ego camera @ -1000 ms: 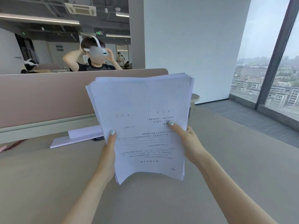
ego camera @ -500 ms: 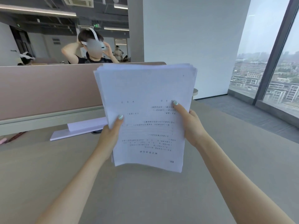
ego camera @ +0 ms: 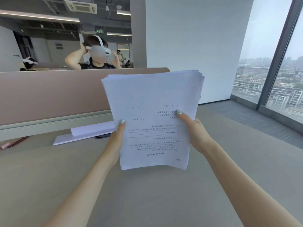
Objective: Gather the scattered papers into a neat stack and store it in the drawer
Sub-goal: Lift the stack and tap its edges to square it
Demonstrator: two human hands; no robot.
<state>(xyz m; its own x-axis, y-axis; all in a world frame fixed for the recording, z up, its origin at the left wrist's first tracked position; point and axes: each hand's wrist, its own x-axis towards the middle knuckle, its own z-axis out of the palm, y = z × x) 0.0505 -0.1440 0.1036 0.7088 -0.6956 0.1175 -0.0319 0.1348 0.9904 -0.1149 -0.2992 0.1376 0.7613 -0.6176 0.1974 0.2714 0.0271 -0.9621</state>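
Note:
A stack of white printed papers [ego camera: 152,99] is held upright above the beige desk [ego camera: 49,177], its printed text upside down to me and its bottom edge close over the desk surface. My left hand [ego camera: 115,143] grips the stack's left edge with the thumb on the front sheet. My right hand [ego camera: 193,131] grips the right edge, thumb also on the front. The top edges of the sheets are slightly fanned at the upper right. No drawer is in view.
A pinkish-brown divider panel [ego camera: 49,92] runs along the desk's far side. A white folder or board [ego camera: 85,135] lies at its foot. Behind the divider a person with a headset [ego camera: 98,53] sits. Large windows [ego camera: 270,63] stand at the right.
The stack has been lifted and lowered slightly between my hands, and its edges look more even than a second ago. Both hands keep their grip.

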